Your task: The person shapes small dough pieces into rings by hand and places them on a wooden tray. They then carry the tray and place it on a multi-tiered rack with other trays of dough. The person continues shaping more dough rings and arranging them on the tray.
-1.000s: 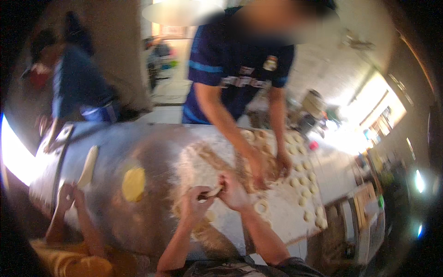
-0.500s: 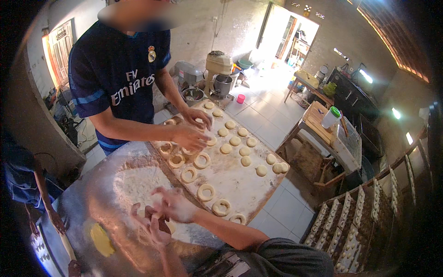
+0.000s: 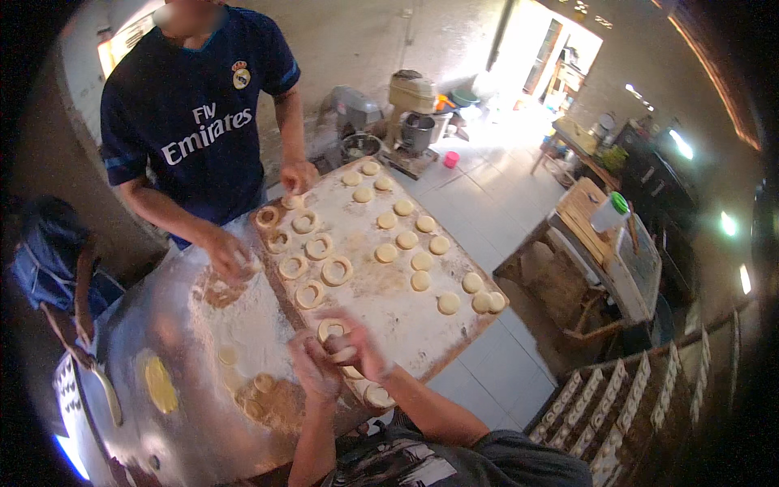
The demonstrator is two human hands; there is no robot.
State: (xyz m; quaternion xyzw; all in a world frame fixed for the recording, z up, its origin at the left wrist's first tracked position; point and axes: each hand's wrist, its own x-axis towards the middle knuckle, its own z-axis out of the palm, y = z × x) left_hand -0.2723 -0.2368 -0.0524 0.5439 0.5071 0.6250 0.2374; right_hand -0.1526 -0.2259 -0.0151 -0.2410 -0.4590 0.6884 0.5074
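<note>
Counter [image 3: 154,325]: a metal top dusted with flour, carrying the board along its right edge; a yellow disc [image 3: 160,384] lies near its left edge.
Board [image 3: 406,300]: a long floured wooden board with dough rings toward its far-left part and flat dough rounds [image 3: 419,260] along its right side.
Change: half a second ago both hands worked low at the near-left of the counter; now they have come up over the board's near corner with a formed ring, which I judge means one more piece is shaped and about to be laid down.
Co-worker: a person in a dark blue shirt across the counter, one hand [image 3: 230,256] in the flour, the other [image 3: 299,174] at the board's far end.
Right hand [image 3: 357,345]: fingers curled, pinching the dough ring [image 3: 333,330].
Left hand [image 3: 312,369]: loosely cupped, fingertips touching the same ring from below.
</note>
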